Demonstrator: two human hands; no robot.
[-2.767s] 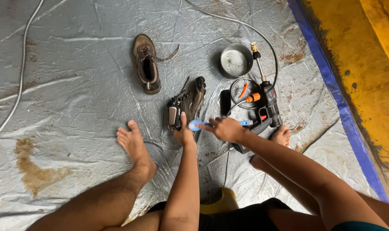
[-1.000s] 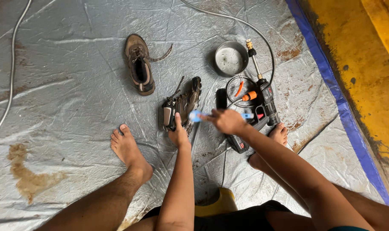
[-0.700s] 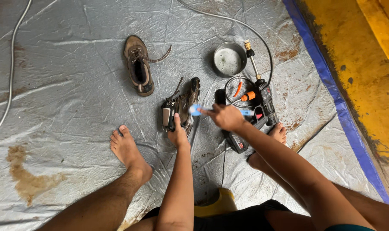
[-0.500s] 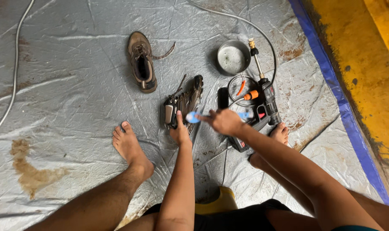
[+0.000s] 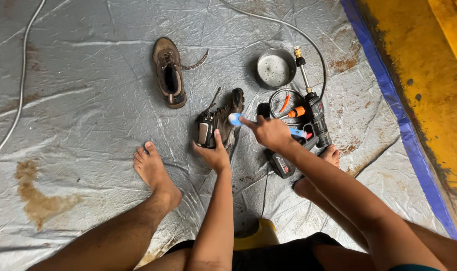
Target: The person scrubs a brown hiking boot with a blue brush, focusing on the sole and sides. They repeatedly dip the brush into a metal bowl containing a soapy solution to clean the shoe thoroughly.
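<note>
Spread under you is a wet grey tarp (image 5: 88, 100), where your left hand (image 5: 213, 153) clamps the heel of a muddy boot (image 5: 219, 120) (lying on its side) while your right hand (image 5: 269, 133), just beside it, grips a blue brush (image 5: 236, 119) against its upper.

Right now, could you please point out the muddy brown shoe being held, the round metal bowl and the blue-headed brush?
Muddy brown shoe (image 5: 223, 120), head view, its upper.
Round metal bowl (image 5: 276, 69), head view, its inside.
Blue-headed brush (image 5: 235, 119), head view, its head.
</note>
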